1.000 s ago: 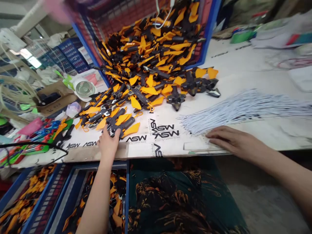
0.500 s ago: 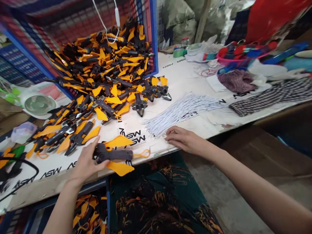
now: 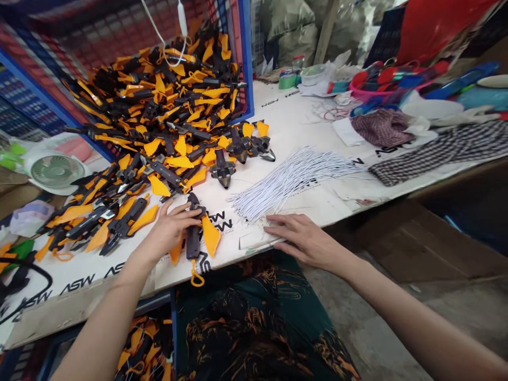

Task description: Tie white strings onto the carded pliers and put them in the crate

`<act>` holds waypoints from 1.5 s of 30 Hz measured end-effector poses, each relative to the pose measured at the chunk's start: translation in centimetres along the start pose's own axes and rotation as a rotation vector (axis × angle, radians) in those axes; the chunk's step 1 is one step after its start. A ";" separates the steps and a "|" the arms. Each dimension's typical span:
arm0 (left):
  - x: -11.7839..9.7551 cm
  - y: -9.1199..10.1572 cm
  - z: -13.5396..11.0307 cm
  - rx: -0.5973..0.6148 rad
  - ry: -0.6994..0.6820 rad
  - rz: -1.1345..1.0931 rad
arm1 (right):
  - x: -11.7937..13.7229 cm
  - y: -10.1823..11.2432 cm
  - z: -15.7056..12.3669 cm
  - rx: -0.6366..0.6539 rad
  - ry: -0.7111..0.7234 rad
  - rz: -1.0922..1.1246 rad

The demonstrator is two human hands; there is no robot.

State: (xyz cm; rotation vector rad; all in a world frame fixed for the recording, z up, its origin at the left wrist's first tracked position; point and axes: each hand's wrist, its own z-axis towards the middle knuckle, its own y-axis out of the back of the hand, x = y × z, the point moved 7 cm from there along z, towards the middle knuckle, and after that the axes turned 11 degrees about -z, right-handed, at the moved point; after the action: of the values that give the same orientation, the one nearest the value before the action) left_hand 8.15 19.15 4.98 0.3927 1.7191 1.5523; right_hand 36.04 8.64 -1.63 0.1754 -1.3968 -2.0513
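A black toy plane (image 3: 193, 241) with orange wings and an orange loop lies at the table's front edge, its loop hanging over the side. My left hand (image 3: 170, 227) grips it from the left, fingers across its upper part and thumb hidden. To the right, a fanned bundle of thin white ties (image 3: 293, 180) rests on the table. My right hand (image 3: 297, 235) is at the near end of this bundle, fingers stretched and apart, fingertips low over the table. Whether a single tie touches those fingertips is hard to make out.
A tipped blue-framed crate (image 3: 246, 58) spills a heap of similar black and orange toys (image 3: 159, 114) onto the table (image 3: 273, 114). A white fan (image 3: 55, 172) stands left. Checked cloth (image 3: 440, 153) and a pink basket (image 3: 359, 94) lie right. Below sits another crate (image 3: 173, 333) of toys.
My left hand has moved right and turned the toy plane, so its loop now points toward me instead of right. My right hand has stayed near the ties, its fingers spreading slightly.
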 end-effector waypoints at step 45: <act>-6.7 -8.4 -12.1 -0.735 0.434 -0.099 | 14.0 -6.2 7.9 0.190 -0.108 -0.040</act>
State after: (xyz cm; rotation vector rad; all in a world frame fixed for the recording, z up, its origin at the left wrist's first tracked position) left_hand 6.17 4.26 -1.19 -0.4208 1.2929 2.1538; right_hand 18.91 8.28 -0.37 0.1759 -1.6679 -1.9837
